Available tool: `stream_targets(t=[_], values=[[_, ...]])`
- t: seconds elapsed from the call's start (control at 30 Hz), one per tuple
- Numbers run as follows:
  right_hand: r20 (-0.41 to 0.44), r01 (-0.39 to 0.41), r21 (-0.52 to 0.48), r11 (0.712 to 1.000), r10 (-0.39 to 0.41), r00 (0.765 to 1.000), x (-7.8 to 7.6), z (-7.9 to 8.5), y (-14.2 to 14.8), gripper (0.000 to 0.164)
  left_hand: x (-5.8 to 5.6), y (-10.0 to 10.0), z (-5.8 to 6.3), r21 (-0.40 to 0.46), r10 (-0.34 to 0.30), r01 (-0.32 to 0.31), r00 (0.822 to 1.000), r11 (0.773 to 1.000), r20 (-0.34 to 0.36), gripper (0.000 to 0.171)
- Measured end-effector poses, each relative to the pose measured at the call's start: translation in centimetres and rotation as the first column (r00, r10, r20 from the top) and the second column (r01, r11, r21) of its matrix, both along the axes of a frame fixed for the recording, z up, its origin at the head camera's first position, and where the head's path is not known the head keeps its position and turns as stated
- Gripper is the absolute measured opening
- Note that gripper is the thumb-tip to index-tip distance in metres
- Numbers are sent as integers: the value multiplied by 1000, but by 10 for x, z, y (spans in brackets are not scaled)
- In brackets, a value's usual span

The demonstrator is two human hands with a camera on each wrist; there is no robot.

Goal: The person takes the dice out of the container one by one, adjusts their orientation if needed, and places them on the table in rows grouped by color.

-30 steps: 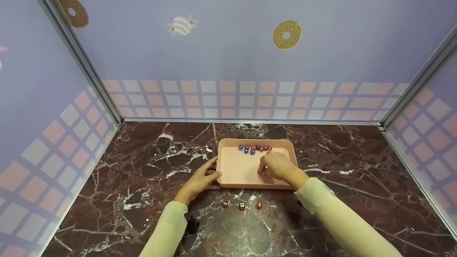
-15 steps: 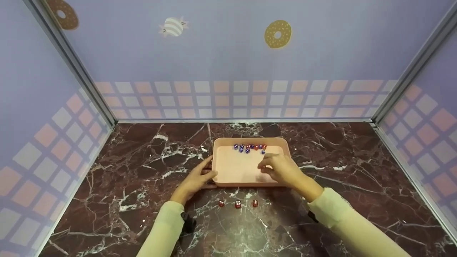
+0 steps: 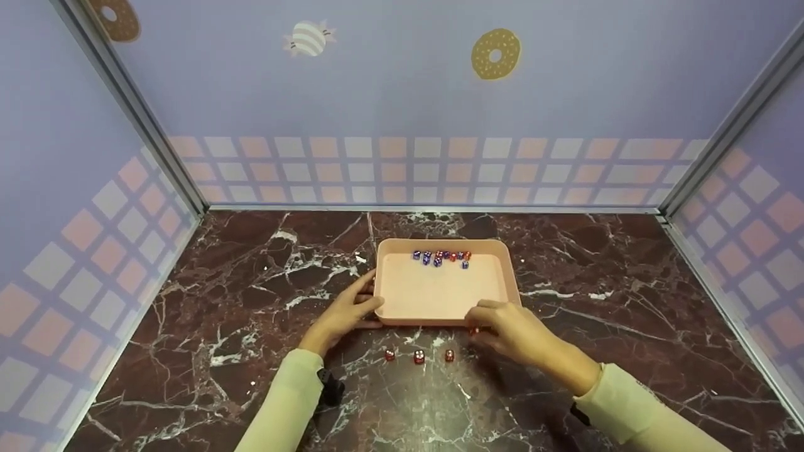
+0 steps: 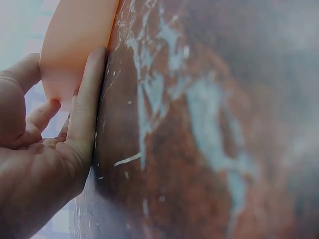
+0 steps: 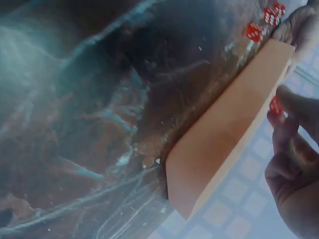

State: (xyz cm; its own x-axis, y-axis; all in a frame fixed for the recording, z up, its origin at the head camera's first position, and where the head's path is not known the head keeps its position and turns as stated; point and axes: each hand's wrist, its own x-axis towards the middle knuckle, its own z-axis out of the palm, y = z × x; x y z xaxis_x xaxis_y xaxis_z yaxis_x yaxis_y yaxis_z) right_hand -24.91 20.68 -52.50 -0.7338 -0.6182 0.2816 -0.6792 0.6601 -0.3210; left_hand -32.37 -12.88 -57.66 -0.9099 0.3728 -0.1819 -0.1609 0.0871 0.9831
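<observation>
Head view: the right hand [image 3: 518, 333] has drawn back from over the floor of the shallow peach tray [image 3: 414, 295] to the near rim, toward its right end; its fingertips pinch 1 red die [image 5: 275, 104], plain to see in the right wrist view; the left hand [image 3: 342, 317] has stayed at the tray's near left corner, holding it with the thumb at the rim and the fingers against the outer wall. That shift means, as I judge it, that the lift out of the tray is done for this die, while its release is not; it is held up beside the rim, near 3 red dice [image 3: 419, 356] spaced in a row on the marbled tabletop [image 3: 220, 301], just in front of the tray. Blue and red dice [image 3: 438, 258] remain clustered along the tray's far side, unmoved; 1 lone blue die [image 3: 465, 265], a little nearer, now shows fully uncovered.
</observation>
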Motion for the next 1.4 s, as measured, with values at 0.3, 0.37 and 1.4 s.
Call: stream_targets(t=[0.3, 0.37, 1.4], values=[[71, -122, 116, 986, 114, 991, 3, -14, -6, 23, 1, -4, -2, -1, 15, -15, 1000, 1000, -6, 72], [73, -117, 124, 985, 109, 991, 2, -17, -6, 22, 0, -3, -2, 4, 16, -16, 1000, 1000, -11, 72], [-15, 18, -111, 994, -20, 1000, -14, -5, 0, 4, 4, -2, 0, 2, 12, -12, 1000, 1000, -24, 71]])
